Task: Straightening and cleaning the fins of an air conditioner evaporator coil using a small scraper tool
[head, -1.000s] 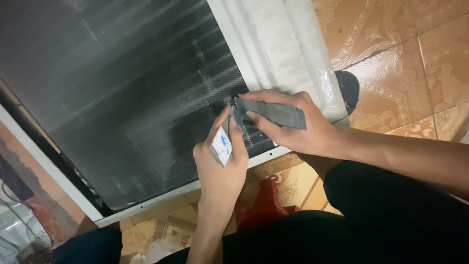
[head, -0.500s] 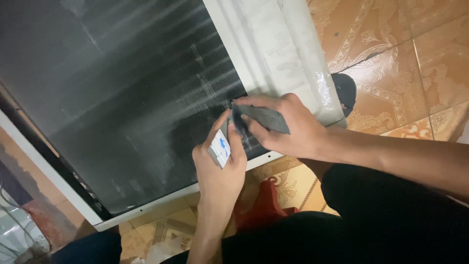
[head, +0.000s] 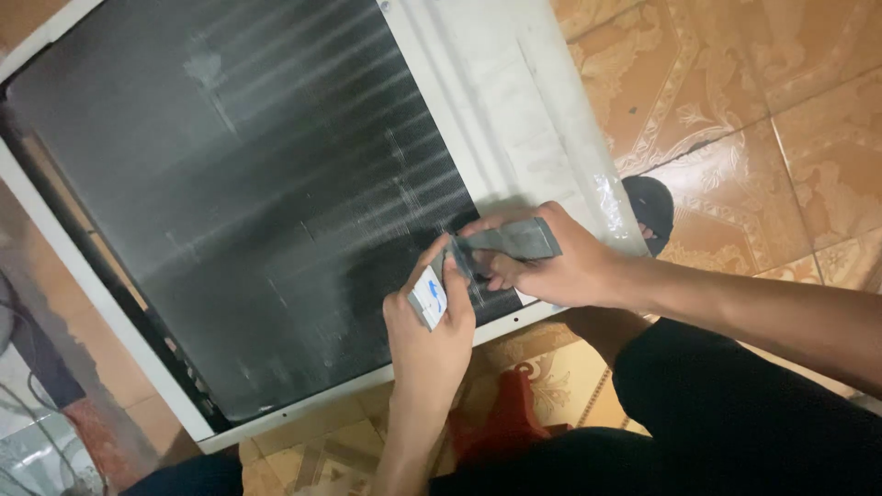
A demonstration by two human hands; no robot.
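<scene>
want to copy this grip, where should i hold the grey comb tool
Hold the grey comb tool by its flat handle end, coming from the right as the right hand does; its working tip rests on the dark fins to the left.

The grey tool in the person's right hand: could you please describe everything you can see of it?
The grey tool is a flat, oblong piece, matte grey and plastic-looking, wider at its free end and narrowing toward the dark finned panel. It lies tilted, its narrow end meeting the fins near the panel's lower right corner. The right hand grips it from beneath, and the left hand, which holds a small white card, touches its tip. Its working edge is hidden.
</scene>
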